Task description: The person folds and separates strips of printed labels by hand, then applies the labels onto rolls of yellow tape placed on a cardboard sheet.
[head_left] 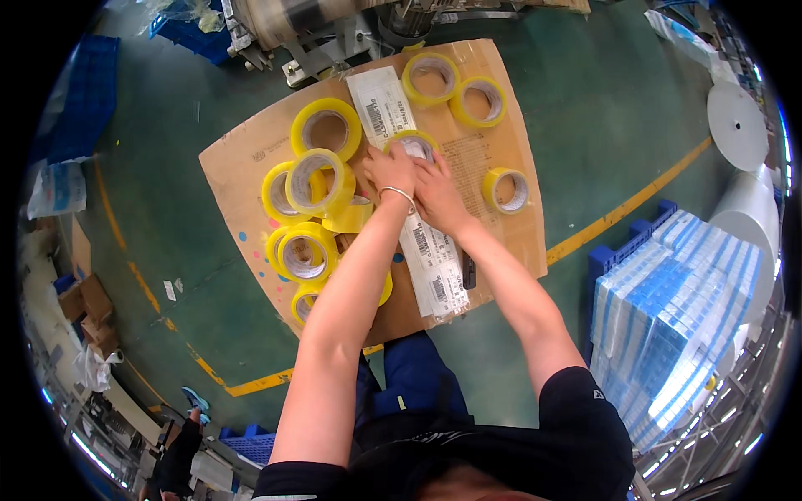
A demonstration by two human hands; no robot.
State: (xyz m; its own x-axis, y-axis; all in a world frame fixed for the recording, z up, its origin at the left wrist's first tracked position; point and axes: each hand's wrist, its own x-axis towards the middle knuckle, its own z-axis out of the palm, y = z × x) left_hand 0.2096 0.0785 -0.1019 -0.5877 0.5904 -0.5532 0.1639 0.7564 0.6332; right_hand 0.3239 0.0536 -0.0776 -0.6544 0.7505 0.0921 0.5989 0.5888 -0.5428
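Note:
Both my hands meet at a yellow roll of packing tape (407,136) lying over a strip of white printed labels (380,93) on a brown cardboard sheet (238,171). My left hand (391,171), with a bracelet at its wrist, is closed at the roll's near left edge. My right hand (438,194) is closed at the near right edge, its fingers reaching toward the core. The fingertips are partly hidden. To the left, several yellow tape rolls (326,127) lie loose and stacked. Three more, including one thick roll (431,78), sit on the right side.
A slim black tool (469,271) lies beside the labels near the sheet's front edge. Machinery (409,21) stands beyond the far edge. At right, a wrapped blue-and-white stack (668,309) rests on a blue pallet. Another person (180,455) is at the lower left.

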